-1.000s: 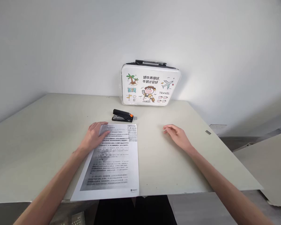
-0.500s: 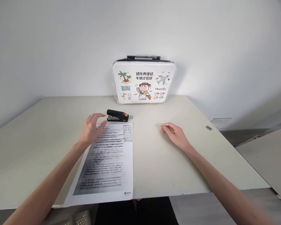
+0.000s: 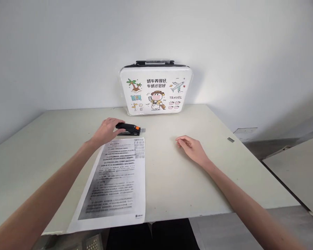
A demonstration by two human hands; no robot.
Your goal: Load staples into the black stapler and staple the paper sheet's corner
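A printed sheet of paper (image 3: 114, 180) lies on the pale table (image 3: 185, 180), its near edge hanging over the table's front. Just beyond its top edge sits a black stapler (image 3: 130, 129) with an orange tip. My left hand (image 3: 106, 130) rests on the stapler's left end, fingers curled over it. My right hand (image 3: 190, 147) lies on the table to the right of the paper, fingers loosely curled and holding nothing.
A white carry case (image 3: 156, 88) with cartoon travel pictures and a black handle leans upright against the wall at the table's back. A small grey tab (image 3: 231, 139) sits near the table's right edge. A second table surface (image 3: 299, 166) shows at the far right.
My left hand has lifted off the top of the paper and moved forward onto the stapler's left end. My right hand has stayed in place.
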